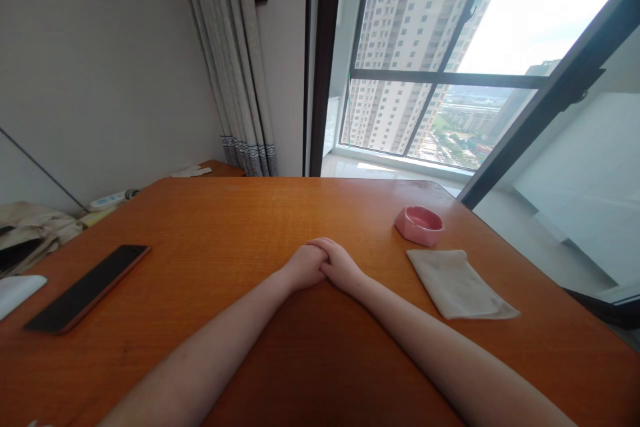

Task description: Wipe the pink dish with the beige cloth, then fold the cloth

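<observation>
My left hand and my right hand are clasped together over the middle of the wooden table. The right hand's fingers wrap across the left hand. My left hand looks closed, and its fingers are mostly hidden under the right ones, so I cannot see whether anything is inside. To the right of my hands lies a folded beige cloth. Just beyond the cloth sits a pink ashtray-like dish with angular sides. Neither of them is touched by my hands.
A dark phone-like slab lies on the table's left side, with a white object beside it. Past the left edge are a power strip and a bundle of fabric. A curtain and tall windows stand behind.
</observation>
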### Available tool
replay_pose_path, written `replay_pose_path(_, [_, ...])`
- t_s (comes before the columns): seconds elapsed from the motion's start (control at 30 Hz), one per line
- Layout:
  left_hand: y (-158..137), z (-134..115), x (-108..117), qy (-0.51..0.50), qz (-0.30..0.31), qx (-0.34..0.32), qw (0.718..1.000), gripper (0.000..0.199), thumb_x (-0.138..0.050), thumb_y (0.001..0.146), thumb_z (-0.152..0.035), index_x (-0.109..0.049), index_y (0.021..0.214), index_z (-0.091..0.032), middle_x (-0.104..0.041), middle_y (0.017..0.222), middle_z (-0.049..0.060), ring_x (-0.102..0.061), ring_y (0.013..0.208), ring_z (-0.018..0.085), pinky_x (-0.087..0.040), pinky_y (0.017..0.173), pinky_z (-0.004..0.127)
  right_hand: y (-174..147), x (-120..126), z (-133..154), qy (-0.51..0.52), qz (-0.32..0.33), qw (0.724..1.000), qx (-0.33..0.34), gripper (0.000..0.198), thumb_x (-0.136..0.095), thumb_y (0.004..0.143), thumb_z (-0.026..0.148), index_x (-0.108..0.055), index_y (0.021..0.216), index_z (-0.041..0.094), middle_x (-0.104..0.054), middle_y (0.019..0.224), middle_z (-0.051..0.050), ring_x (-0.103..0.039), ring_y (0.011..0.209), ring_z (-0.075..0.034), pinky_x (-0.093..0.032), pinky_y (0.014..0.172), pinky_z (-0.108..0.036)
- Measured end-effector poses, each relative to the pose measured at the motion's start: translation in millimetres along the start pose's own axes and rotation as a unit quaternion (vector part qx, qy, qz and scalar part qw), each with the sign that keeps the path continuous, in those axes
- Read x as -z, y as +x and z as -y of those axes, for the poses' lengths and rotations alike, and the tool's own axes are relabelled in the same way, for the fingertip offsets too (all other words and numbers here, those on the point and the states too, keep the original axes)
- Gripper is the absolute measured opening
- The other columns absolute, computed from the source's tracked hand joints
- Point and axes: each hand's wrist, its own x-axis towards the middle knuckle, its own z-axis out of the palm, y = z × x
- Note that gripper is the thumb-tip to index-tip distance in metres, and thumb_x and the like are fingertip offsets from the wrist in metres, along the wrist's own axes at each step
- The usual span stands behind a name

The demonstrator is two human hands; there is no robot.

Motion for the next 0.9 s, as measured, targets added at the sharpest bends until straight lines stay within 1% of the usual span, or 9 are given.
replay_pose_path(0.33, [-1.6,0.5,-1.0,-0.011,-0.003,0.002,1.000,0.033,-0.049,0.068,-0.013,-0.065,0.097,-0.013,-0.067,0.104,0.012,-0.062,0.096,0.025,-0.050,0.081,0.033,-0.7,1.0,0.6,-0.013,0.006,1.000,-0.003,0.054,-0.044,0.059,0.001,-0.060,0.106,0.021,-0.062,0.109,-0.005,-0.055,0.104,-0.020,-0.041,0.097,-0.038])
replay_pose_path(0.43, [-2.4,-0.4,-0.4,-0.018,-0.005,-0.002,1.000,0.034,-0.049,0.068,-0.012,-0.065,0.098,-0.013,-0.067,0.103,0.010,-0.062,0.095,0.024,-0.049,0.081,0.032,-3.2,2.9,2.5,-0.026,0.030,0.999,0.017,0.056,-0.043,0.062,0.002,-0.057,0.113,0.019,-0.060,0.114,-0.008,-0.054,0.108,-0.020,-0.040,0.098,-0.036])
replay_pose_path(0.53, [-3.0,-1.4,1.0,-0.033,-0.012,-0.009,0.999,0.034,-0.050,0.069,-0.013,-0.063,0.100,-0.015,-0.066,0.103,0.009,-0.061,0.095,0.023,-0.047,0.081,0.031,-5.3,11.9,9.2,-0.063,0.077,0.994,0.047,0.058,-0.042,0.066,0.004,-0.050,0.122,0.017,-0.056,0.121,-0.010,-0.051,0.113,-0.019,-0.038,0.100,-0.036])
replay_pose_path(0.6, [-3.2,-1.6,2.7,-0.035,-0.016,-0.004,0.999,0.024,-0.050,0.071,-0.016,-0.063,0.092,-0.016,-0.067,0.093,0.007,-0.061,0.085,0.020,-0.046,0.075,0.029,-4.3,26.9,15.4,-0.121,0.083,0.987,0.061,0.059,-0.042,0.069,0.006,-0.048,0.126,0.019,-0.055,0.124,-0.009,-0.049,0.116,-0.020,-0.031,0.105,-0.041])
replay_pose_path(0.67, [-3.1,-1.5,4.9,-0.029,-0.016,0.004,0.999,0.012,-0.050,0.076,-0.023,-0.060,0.075,-0.017,-0.063,0.074,0.003,-0.056,0.068,0.016,-0.042,0.063,0.026,-2.1,51.3,20.0,-0.202,0.010,0.978,0.050,0.059,-0.041,0.071,0.008,-0.045,0.128,0.022,-0.052,0.127,-0.007,-0.045,0.119,-0.022,-0.021,0.108,-0.048])
replay_pose_path(0.7, [-3.0,-1.3,5.9,-0.026,-0.013,0.006,1.000,0.015,-0.049,0.078,-0.027,-0.056,0.068,-0.018,-0.059,0.066,0.001,-0.051,0.061,0.014,-0.038,0.058,0.025,-1.2,66.4,20.5,-0.244,-0.064,0.967,0.027,0.059,-0.039,0.072,0.008,-0.043,0.129,0.023,-0.050,0.128,-0.008,-0.042,0.121,-0.022,-0.016,0.109,-0.051])
replay_pose_path(0.77, [-2.9,-0.9,7.5,-0.025,-0.010,0.003,1.000,0.024,-0.048,0.080,-0.033,-0.048,0.061,-0.018,-0.050,0.059,-0.002,-0.043,0.055,0.011,-0.031,0.053,0.024,-2.2,98.9,15.6,-0.322,-0.194,0.926,-0.039,0.055,-0.038,0.077,0.012,-0.040,0.131,0.022,-0.046,0.132,-0.009,-0.036,0.126,-0.024,-0.011,0.109,-0.052])
replay_pose_path(0.83, [-2.7,-0.8,8.3,-0.032,-0.008,-0.001,0.999,0.026,-0.048,0.080,-0.033,-0.044,0.059,-0.018,-0.046,0.059,-0.003,-0.039,0.055,0.010,-0.028,0.053,0.024,-8.1,128.4,1.7,-0.398,-0.256,0.871,-0.136,0.050,-0.040,0.080,0.019,-0.041,0.130,0.019,-0.037,0.138,-0.013,-0.027,0.130,-0.030,-0.008,0.107,-0.058])
replay_pose_path(0.9, [-2.6,-0.9,8.5,-0.039,-0.008,-0.002,0.999,0.027,-0.048,0.080,-0.032,-0.041,0.059,-0.018,-0.045,0.058,-0.003,-0.038,0.055,0.010,-0.026,0.053,0.024,-18.1,149.7,-19.9,-0.429,-0.251,0.829,-0.259,0.045,-0.044,0.081,0.031,-0.049,0.122,0.015,-0.026,0.143,-0.017,-0.018,0.132,-0.039,-0.014,0.101,-0.063])
